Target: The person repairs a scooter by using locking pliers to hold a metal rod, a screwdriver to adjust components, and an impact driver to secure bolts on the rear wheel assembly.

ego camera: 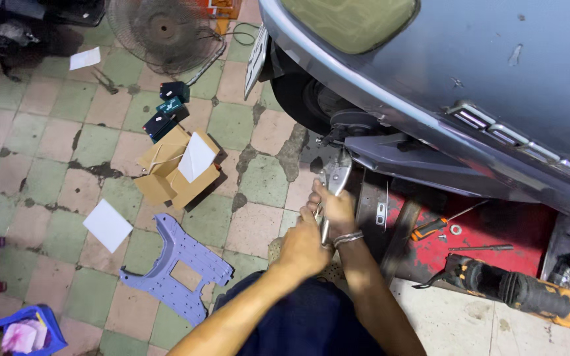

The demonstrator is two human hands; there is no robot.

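Note:
My right hand (335, 208), with a metal bracelet on its wrist, grips the handles of silver pliers (335, 175). The jaws of the pliers point up at the underside of a grey-blue scooter (470, 59), close behind its rear wheel (311, 99). My left hand (302, 246) sits just below the right and closes around the lower ends of the same handles. Both arms reach forward over my dark trousers.
An open cardboard box (166, 173), white sheets and a lilac plastic panel (179, 264) lie on the tiled floor to the left. A fan (163, 29) stands at the back. On the right are a red platform (496, 231), an orange screwdriver (429, 228) and a yellow-black power tool (529, 293).

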